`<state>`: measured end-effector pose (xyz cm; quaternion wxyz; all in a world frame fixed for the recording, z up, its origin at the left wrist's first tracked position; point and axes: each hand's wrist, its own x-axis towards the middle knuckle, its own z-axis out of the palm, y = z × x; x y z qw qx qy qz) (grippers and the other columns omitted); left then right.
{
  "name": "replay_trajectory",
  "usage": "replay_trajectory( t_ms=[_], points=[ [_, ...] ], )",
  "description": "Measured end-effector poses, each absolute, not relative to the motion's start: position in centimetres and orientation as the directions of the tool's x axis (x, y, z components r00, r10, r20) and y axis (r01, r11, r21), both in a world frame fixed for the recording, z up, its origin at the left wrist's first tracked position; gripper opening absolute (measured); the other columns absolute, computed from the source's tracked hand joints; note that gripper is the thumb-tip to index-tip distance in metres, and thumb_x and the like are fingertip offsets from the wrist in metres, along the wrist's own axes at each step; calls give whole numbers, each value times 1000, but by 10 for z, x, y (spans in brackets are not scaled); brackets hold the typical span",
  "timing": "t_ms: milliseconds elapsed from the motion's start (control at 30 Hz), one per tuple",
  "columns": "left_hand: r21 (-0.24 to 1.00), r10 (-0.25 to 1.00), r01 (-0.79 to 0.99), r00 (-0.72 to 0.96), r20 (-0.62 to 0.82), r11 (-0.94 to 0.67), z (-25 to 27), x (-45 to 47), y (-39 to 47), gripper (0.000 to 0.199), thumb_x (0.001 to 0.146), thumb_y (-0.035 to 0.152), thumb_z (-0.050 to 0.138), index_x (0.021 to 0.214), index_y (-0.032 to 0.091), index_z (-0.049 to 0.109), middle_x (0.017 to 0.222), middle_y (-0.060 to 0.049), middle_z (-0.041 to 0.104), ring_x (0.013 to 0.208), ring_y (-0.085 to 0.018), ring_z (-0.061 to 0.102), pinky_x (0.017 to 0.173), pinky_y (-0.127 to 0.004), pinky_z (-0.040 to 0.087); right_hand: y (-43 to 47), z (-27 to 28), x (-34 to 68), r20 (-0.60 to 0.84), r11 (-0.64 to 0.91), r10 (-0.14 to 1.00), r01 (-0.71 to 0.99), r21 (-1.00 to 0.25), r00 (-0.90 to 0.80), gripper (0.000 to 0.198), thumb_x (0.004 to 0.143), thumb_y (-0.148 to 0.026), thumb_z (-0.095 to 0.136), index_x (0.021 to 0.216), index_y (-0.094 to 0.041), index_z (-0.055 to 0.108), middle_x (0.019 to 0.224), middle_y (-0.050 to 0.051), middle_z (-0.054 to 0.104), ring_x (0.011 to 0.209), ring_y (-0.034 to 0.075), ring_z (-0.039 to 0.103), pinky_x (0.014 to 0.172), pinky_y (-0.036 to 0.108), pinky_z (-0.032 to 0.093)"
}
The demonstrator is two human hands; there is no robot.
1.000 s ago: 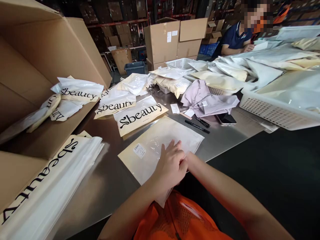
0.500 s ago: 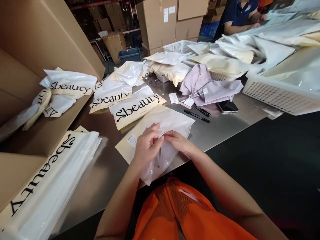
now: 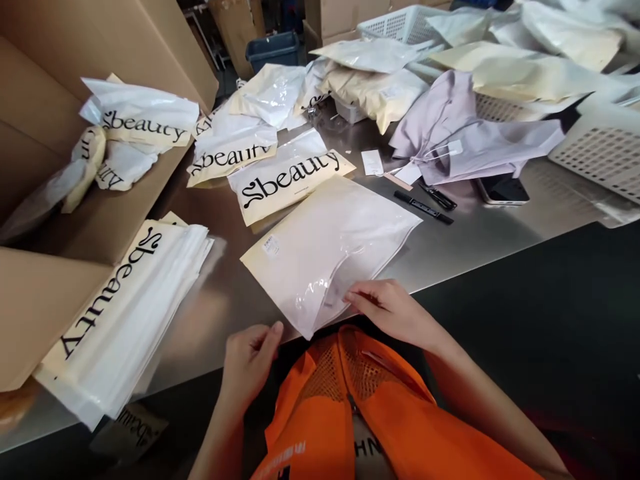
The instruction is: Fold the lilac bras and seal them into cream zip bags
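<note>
Pale plastic is being pinched by the nearer right hand [image 3: 393, 312] at the edge of the bag [image 3: 310, 247], which is lying ahead-left on the surface [image 3: 213, 313], long axis slanting away rightward; whether the left hand [image 3: 247, 360], apart, is gripping anything cannot be told.

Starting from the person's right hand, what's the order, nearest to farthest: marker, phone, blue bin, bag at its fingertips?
From the right hand:
1. Bag: at its fingertips.
2. Marker: ahead, slightly right.
3. Phone: ahead, farther right.
4. Blue bin: far background, left.
</note>
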<state>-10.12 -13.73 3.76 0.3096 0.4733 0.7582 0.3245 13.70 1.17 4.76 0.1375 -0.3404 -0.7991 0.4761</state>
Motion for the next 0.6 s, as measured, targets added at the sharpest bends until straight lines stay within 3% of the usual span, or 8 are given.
replay_trajectory(
  t_ms=[100,200,267,367,500,600],
  points=[
    [866,867,97,-151,-475,491,19,-85,-152,59,88,68,45,68,16,64,59,-5,63,46,-13,55,45,-24,30,-12,44,133,-330,78,471,412,-908,-818,50,99,-52,44,75,-15,67,66,3,65,60,15,61,57,23,42],
    [830,857,-275,-34,-514,486,11,-66,-145,59,82,72,51,73,15,62,60,-5,65,42,-13,55,39,-21,24,-36,34,115,-345,-218,334,284,-934,-877,58,96,-63,42,72,-14,62,65,5,64,59,14,60,56,22,42],
    [801,852,-356,-26,-523,481,12,-58,-138,53,78,67,62,65,16,56,50,-1,58,37,-11,50,38,-20,22,-48,28,101,-293,-327,366,173,-929,-883,60,94,-67,42,71,-15,60,63,3,61,54,12,54,53,22,40],
    [815,854,-329,-46,-519,478,14,-55,-132,51,75,61,69,57,17,52,42,1,51,34,-8,42,37,-19,23,-62,26,88,-264,-353,438,105,-930,-860,64,93,-71,38,61,-18,56,55,1,51,48,11,42,50,24,32],
    [835,865,-310,-73,-497,454,9,-58,-134,50,76,56,69,49,18,50,37,2,46,30,-6,32,34,-20,20,-72,28,81,-292,-430,496,61,-901,-818,59,91,-67,46,53,-22,50,54,1,45,51,12,39,53,28,30],
    [810,859,-417,-116,-498,413,5,-62,-143,50,72,55,72,47,20,47,33,4,39,29,-7,27,35,-22,20,-49,29,90,-383,-507,638,10,-862,-667,52,81,-65,60,54,-21,53,50,1,45,46,11,38,48,28,27]
  ],
)
